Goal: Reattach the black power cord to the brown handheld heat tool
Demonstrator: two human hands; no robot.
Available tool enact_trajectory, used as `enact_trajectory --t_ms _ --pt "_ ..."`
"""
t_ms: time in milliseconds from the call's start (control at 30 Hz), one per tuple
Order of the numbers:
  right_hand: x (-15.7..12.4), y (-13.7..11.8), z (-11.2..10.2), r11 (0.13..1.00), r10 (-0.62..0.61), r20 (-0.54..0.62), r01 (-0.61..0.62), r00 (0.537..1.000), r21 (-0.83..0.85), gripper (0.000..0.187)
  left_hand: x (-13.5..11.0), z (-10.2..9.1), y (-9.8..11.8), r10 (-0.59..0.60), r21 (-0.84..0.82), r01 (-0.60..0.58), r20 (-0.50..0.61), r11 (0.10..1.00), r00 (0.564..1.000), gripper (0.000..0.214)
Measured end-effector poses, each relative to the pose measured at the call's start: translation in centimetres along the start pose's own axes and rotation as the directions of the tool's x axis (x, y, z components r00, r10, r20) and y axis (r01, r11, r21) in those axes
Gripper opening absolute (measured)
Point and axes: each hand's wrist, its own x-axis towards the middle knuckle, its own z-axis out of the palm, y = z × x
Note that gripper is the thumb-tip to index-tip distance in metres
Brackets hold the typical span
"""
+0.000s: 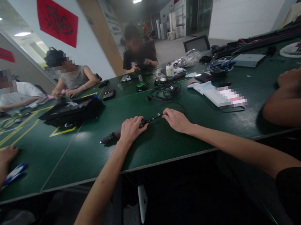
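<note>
On the green table lies a brown, pen-shaped electric screwdriver [113,136], its narrow tip pointing left. My left hand [132,129] is wrapped over its rear part, hiding much of the body. A thin dark cable [154,118] runs from the black end beside my left fingers across to my right hand [177,119], which is closed in a pinch on it. A small bright fitting shows by the cable near my right fingertips, too small to make out. Behind my hands lies a coiled black cable [166,92].
A black tray [73,112] stands on the table [88,158] at the left. White packaging [208,92] lies to the right, with a wire-filled bowl [221,66] behind. Co-workers' arms rest at both sides, and blue-white gloves [15,174] lie at left. Several people sit opposite.
</note>
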Motion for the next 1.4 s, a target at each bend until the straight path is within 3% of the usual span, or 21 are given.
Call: enact_trajectory --t_ms 200,467,633,800,1000,1167,1267,1400 --pt "0.3 1.1 -0.1 0.974 0.09 -0.099 -0.067 0.991 0.218 0.016 0.0 -0.4 0.5 -0.009 -0.011 0.009 0.024 1.0 1.0 0.037" --pt "0.8 2.1 0.0 0.848 0.21 -0.121 -0.119 0.97 0.516 0.028 0.0 -0.7 0.7 -0.014 -0.016 0.015 0.041 1.0 0.999 0.037" --pt "1.0 2.9 0.2 0.793 0.247 -0.109 -0.136 0.963 0.593 0.034 -0.1 -0.5 0.5 -0.001 -0.011 0.001 0.027 1.0 1.0 0.037" --pt "1.2 3.6 0.7 0.813 0.233 -0.104 -0.135 0.967 0.567 0.039 -0.1 -0.3 0.3 0.014 -0.005 -0.014 0.0 1.0 1.0 0.037" --pt "0.6 2.6 0.2 0.921 0.101 -0.093 -0.057 0.991 0.385 0.035 -0.3 -0.1 0.1 0.07 -0.005 -0.07 -0.022 0.998 0.997 0.037" --pt "-0.7 0.1 -0.6 0.979 -0.113 -0.041 0.118 0.993 0.167 0.017 -0.8 -0.3 0.2 0.191 -0.019 -0.191 0.002 0.981 0.982 0.033" --pt "-1.0 -1.1 -0.7 0.965 -0.25 0.021 0.247 0.968 0.09 0.01 -0.8 -0.4 0.5 0.262 -0.032 -0.261 0.015 0.965 0.965 0.033" --pt "-0.9 -1.6 -0.8 0.895 -0.439 0.132 0.445 0.889 -0.02 0.014 -0.7 -0.4 1.0 0.319 -0.04 -0.318 0.022 0.947 0.948 0.032"
